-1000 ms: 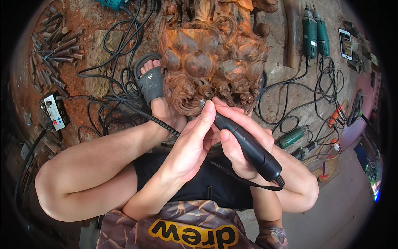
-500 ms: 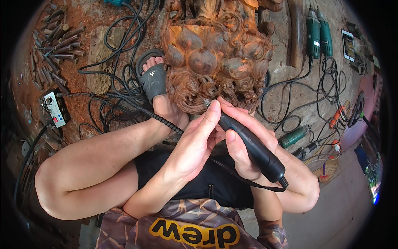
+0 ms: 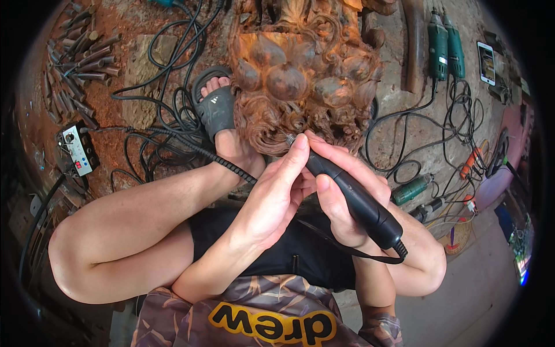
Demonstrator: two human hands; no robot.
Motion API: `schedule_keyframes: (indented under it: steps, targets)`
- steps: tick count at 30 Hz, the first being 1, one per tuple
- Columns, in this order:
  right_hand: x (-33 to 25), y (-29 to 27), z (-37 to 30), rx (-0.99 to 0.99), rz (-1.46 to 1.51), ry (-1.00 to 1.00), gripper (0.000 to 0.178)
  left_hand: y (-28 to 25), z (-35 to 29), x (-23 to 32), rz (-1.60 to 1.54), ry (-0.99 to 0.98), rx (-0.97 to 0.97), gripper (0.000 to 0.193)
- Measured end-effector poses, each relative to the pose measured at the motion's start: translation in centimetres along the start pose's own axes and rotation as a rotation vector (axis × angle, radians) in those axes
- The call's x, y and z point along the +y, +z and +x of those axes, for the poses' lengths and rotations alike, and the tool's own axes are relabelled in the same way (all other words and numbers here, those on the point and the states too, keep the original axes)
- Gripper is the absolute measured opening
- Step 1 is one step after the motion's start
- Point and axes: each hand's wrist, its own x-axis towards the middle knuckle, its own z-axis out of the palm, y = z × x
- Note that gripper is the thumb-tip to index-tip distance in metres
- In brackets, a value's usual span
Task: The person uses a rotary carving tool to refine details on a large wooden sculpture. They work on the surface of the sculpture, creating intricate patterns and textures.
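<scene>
A black rotary carving tool [image 3: 359, 202] slants across the middle, its metal tip against the near edge of a carved brown wood piece [image 3: 286, 84]. My right hand [image 3: 341, 211] is closed round the tool's body, thumb on the near side and fingers along the far side. At the tip end my left hand [image 3: 272, 202] is closed on the tool's front collar, the thumb pressed beside the metal tip; its other fingers are partly hidden. Rounded bulges and curled grooves cover the wood. The tool's cord bends back from its rear end under my right wrist.
A control box [image 3: 77, 151] with knobs and tangled black cables [image 3: 167, 121] lie at left, below a pile of rod-like tools [image 3: 81, 63]. Green power tools [image 3: 437, 49], a phone [image 3: 487, 62] and an orange-handled tool [image 3: 470, 163] lie at right. My sandalled foot [image 3: 217, 107] is beside the wood.
The tool's rear end has shifted slightly right and down in my right hand. Both hands keep their hold, and the tip stays at the wood's near edge.
</scene>
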Motion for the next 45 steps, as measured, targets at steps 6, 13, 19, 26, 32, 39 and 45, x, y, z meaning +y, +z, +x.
schedule_keyframes:
  steps: [6,13,19,26,32,39,45]
  targets:
    - [0.2,0.3,0.3,0.0,0.037,-0.003,0.04,0.3,-0.3,0.0,-0.016,0.096,-0.081,0.054]
    - [-0.5,-0.7,0.2,-0.046,-0.03,0.075,0.04,-0.2,-0.2,0.0,-0.027,0.017,-0.056,0.054]
    - [1.3,1.0,-0.7,0.046,0.047,-0.203,0.042,-0.3,-1.1,-0.6,0.034,0.072,-0.149,0.053]
    - [1.1,1.1,-1.2,0.028,-0.01,-0.169,0.043,-1.2,-0.7,-0.9,0.036,0.024,-0.038,0.054]
    - [0.5,1.2,-0.9,0.03,-0.038,-0.152,0.043,-1.4,-0.9,-0.7,0.015,0.056,-0.127,0.05]
    - [1.7,1.4,-1.3,0.056,-0.002,-0.24,0.041,-1.3,-1.1,-0.7,0.078,0.099,-0.127,0.054]
    - [1.9,0.9,-1.2,0.007,-0.015,-0.291,0.041,-1.1,-1.4,-0.7,0.041,0.114,-0.179,0.052]
